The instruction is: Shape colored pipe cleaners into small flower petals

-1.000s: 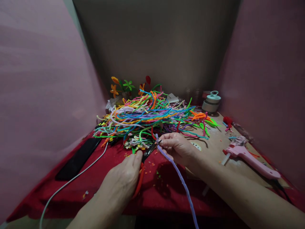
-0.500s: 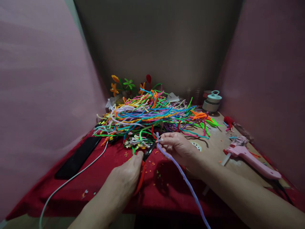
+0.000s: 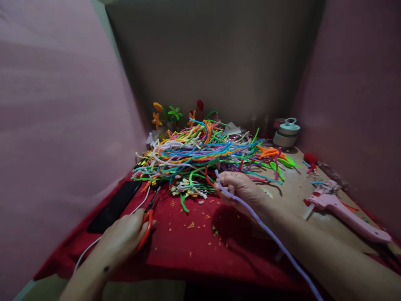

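My left hand (image 3: 127, 230) is wrapped round red-handled scissors (image 3: 147, 234), their dark blades pointing up and away over the red cloth, near a black phone. A long lilac pipe cleaner (image 3: 260, 219) is pinched between the thumb and fingers of my right hand (image 3: 239, 188). Its short end sticks up past my fingertips, and its long end trails down to the lower right. Just beyond my hands lies a big heap of coloured pipe cleaners (image 3: 194, 152). In front of the heap is a bundle of pale cut ends (image 3: 189, 189).
The black phone (image 3: 115, 207) and a white cable (image 3: 83, 256) lie at left. On the board at right rests a pink glue gun (image 3: 347, 215). A lidded container (image 3: 285, 133) and pipe-cleaner flowers (image 3: 174, 112) stand behind. Small scraps (image 3: 191, 225) dot the red cloth (image 3: 175, 259).
My left hand has drawn the scissors away from the lilac pipe cleaner, to the left. My right hand still holds the pipe cleaner. The whole view has shifted slightly.
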The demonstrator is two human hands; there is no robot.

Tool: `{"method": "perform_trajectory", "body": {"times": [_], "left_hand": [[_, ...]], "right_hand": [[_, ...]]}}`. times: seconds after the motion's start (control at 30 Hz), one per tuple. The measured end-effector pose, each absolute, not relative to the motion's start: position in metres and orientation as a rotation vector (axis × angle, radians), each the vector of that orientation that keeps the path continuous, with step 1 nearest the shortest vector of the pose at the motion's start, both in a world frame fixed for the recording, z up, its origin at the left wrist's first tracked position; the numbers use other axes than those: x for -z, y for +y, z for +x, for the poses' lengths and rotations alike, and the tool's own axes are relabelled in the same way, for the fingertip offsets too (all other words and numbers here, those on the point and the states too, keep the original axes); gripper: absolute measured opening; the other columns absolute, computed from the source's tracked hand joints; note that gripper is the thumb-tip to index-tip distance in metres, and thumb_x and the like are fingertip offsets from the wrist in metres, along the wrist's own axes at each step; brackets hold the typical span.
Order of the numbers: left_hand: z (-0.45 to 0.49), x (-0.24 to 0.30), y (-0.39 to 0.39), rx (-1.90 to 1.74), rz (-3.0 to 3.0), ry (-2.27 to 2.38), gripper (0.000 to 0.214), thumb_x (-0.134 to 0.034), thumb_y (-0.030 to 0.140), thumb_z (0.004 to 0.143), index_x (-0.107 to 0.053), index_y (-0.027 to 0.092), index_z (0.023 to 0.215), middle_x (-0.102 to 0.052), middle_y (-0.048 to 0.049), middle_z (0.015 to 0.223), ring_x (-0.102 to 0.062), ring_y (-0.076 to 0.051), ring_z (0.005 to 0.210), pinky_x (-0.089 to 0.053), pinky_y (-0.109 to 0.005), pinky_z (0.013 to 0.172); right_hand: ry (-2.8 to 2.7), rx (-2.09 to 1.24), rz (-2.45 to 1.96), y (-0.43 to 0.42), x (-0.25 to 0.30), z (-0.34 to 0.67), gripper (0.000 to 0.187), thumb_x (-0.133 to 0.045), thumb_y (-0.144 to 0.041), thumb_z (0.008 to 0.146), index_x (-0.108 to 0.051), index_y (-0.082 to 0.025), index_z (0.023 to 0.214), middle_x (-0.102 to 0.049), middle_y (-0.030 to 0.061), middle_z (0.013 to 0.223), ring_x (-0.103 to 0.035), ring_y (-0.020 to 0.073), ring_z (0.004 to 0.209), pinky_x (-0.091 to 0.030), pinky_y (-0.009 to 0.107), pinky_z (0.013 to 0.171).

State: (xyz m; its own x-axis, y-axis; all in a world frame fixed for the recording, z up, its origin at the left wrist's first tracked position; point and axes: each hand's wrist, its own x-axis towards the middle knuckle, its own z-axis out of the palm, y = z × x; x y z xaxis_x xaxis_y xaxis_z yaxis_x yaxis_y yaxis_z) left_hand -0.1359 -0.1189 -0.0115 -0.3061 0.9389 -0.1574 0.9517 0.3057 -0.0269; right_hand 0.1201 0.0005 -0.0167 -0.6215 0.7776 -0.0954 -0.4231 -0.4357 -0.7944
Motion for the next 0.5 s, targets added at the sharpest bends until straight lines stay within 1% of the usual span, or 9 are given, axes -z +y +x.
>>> {"method": "perform_trajectory", "body": {"times": [0.1, 0.17, 0.27, 0.37, 0.43, 0.5], "left_hand": [[-0.138, 0.015, -0.102, 0.352, 1.784, 2.432, 0.038, -0.028, 0.042, 0.084, -0.055, 0.016, 0.083, -0.067, -0.0170, 0.086, -0.065, -0.029, 0.081, -0.043, -0.033, 0.063], [-0.137, 0.016, -0.091, 0.393, 1.777, 2.472, 0.041, -0.026, 0.043, 0.084, -0.056, 0.015, 0.084, -0.066, -0.0189, 0.090, -0.064, -0.030, 0.085, -0.044, -0.034, 0.064], [-0.135, 0.018, -0.080, 0.400, 1.808, 2.495, 0.043, -0.023, 0.043, 0.085, -0.055, 0.014, 0.089, -0.066, -0.0191, 0.092, -0.064, -0.031, 0.087, -0.045, -0.034, 0.064], [-0.136, 0.019, -0.070, 0.397, 1.847, 2.492, 0.041, -0.023, 0.041, 0.086, -0.054, 0.015, 0.093, -0.066, -0.0180, 0.092, -0.064, -0.031, 0.086, -0.045, -0.037, 0.065], [-0.140, 0.021, -0.063, 0.387, 1.856, 2.511, 0.040, -0.023, 0.040, 0.086, -0.054, 0.015, 0.095, -0.065, -0.0176, 0.095, -0.063, -0.032, 0.085, -0.046, -0.040, 0.066], [-0.144, 0.022, -0.056, 0.348, 1.930, 2.530, 0.037, -0.028, 0.038, 0.085, -0.055, 0.015, 0.095, -0.062, -0.0179, 0.099, -0.062, -0.032, 0.087, -0.046, -0.041, 0.068]], "right_hand": [[-0.947, -2.087, -0.578, 0.005, 0.020, 0.121, 0.010, -0.061, -0.017, 0.063, -0.051, -0.014, 0.059, -0.055, -0.0016, 0.046, -0.035, 0.0035, 0.032, -0.023, 0.016, 0.031], [-0.869, -2.076, -0.581, 0.009, 0.022, 0.123, 0.010, -0.060, -0.017, 0.065, -0.051, -0.015, 0.062, -0.060, 0.0001, 0.051, -0.039, 0.0040, 0.033, -0.026, 0.016, 0.032], [-0.751, -2.090, -0.613, 0.017, 0.025, 0.126, 0.009, -0.059, -0.015, 0.067, -0.050, -0.015, 0.065, -0.064, 0.0022, 0.057, -0.041, 0.0041, 0.035, -0.027, 0.015, 0.032], [-0.697, -2.085, -0.610, 0.023, 0.027, 0.127, 0.008, -0.057, -0.013, 0.069, -0.050, -0.015, 0.066, -0.064, 0.0026, 0.056, -0.044, 0.0052, 0.037, -0.031, 0.015, 0.034], [-0.686, -2.074, -0.627, 0.024, 0.026, 0.127, 0.007, -0.056, -0.013, 0.070, -0.050, -0.015, 0.067, -0.063, 0.0026, 0.055, -0.045, 0.0061, 0.037, -0.033, 0.016, 0.034], [-0.683, -2.040, -0.638, 0.024, 0.024, 0.127, 0.006, -0.054, -0.013, 0.072, -0.051, -0.015, 0.067, -0.062, 0.0024, 0.054, -0.046, 0.0071, 0.037, -0.033, 0.016, 0.034]]}}
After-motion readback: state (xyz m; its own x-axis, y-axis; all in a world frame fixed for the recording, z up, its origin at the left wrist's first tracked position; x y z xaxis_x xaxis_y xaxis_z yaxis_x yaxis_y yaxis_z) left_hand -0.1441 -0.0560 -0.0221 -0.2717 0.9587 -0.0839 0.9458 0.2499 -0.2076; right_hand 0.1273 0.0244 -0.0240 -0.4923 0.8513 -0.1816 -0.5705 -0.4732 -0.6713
